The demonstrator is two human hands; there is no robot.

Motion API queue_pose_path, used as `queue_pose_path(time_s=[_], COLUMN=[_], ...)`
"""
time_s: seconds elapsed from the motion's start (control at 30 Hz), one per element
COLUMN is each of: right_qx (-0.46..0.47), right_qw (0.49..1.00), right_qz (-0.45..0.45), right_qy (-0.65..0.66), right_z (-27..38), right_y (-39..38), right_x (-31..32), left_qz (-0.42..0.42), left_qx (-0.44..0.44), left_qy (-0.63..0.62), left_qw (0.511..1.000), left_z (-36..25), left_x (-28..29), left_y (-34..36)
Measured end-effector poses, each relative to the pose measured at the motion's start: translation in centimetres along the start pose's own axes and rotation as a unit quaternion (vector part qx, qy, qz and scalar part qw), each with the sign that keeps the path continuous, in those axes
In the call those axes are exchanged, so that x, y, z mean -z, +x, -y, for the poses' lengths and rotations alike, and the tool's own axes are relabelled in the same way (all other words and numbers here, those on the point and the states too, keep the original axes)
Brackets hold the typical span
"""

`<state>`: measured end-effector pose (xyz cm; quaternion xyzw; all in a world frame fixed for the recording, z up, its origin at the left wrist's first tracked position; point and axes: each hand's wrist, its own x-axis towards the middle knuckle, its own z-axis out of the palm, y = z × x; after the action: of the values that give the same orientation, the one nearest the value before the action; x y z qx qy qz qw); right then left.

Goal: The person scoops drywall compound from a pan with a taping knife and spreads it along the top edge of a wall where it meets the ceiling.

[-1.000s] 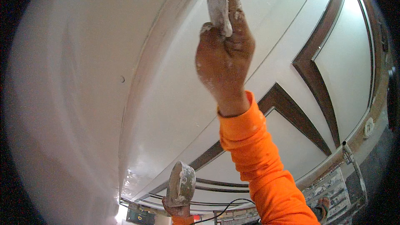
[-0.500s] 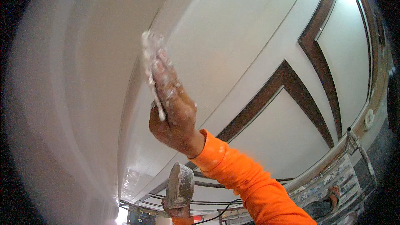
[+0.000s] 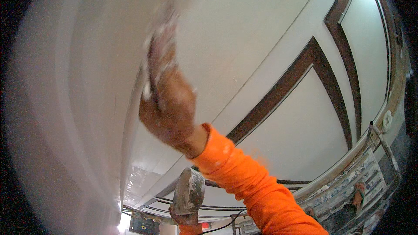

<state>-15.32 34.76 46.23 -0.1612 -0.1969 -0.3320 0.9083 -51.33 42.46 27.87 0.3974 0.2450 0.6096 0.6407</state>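
My right hand (image 3: 170, 100), at the end of an orange sleeve, is raised to the seam between a plain pale surface (image 3: 87, 104) and a white panelled one (image 3: 244, 35). Its fingers, blurred and smeared with white paste, are closed around a thin flat scraper (image 3: 152, 61) seen nearly edge-on. Much of the scraper is hidden by the hand and motion blur. Lower down, my left hand (image 3: 183, 218) grips a grey, paste-crusted bowl-shaped pan (image 3: 190, 193) from below. The inside of the pan cannot be seen.
Brown angular trim (image 3: 278, 98) crosses the white panels. At the lower right is a paste-spattered slatted platform (image 3: 348, 191) with a metal rail (image 3: 385, 148), and a sandalled foot (image 3: 359, 196) on it. A black cable (image 3: 224, 227) hangs near the pan.
My right hand has shifted slightly up and left along the seam with the scraper. My left hand and the pan stay nearly where they were. The view has tilted a little.
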Motion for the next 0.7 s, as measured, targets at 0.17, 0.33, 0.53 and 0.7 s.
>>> queue_pose_path(time_s=[0.17,0.33,0.53,0.7], right_qx=[-0.041,-0.108,-0.097,-0.019], right_qw=[0.988,0.989,0.965,0.997], right_qz=[0.106,-0.077,-0.055,-0.062], right_qy=[0.103,0.072,0.237,0.04], right_z=[1.7,-3.9,-7.8,-6.1], right_y=[-8.0,-8.0,7.3,6.2], right_x=[-0.3,4.4,9.1,5.3], left_qz=[0.015,0.01,0.01,0.007], left_qx=[0.002,0.008,0.016,0.017], left_qy=[0.015,0.011,0.008,0.004], left_qw=[1.0,1.0,1.0,1.0], left_z=[-0.4,-0.7,-0.6,-0.9], left_x=[1.2,2.0,1.8,1.5], left_y=[1.5,1.4,1.3,1.4])
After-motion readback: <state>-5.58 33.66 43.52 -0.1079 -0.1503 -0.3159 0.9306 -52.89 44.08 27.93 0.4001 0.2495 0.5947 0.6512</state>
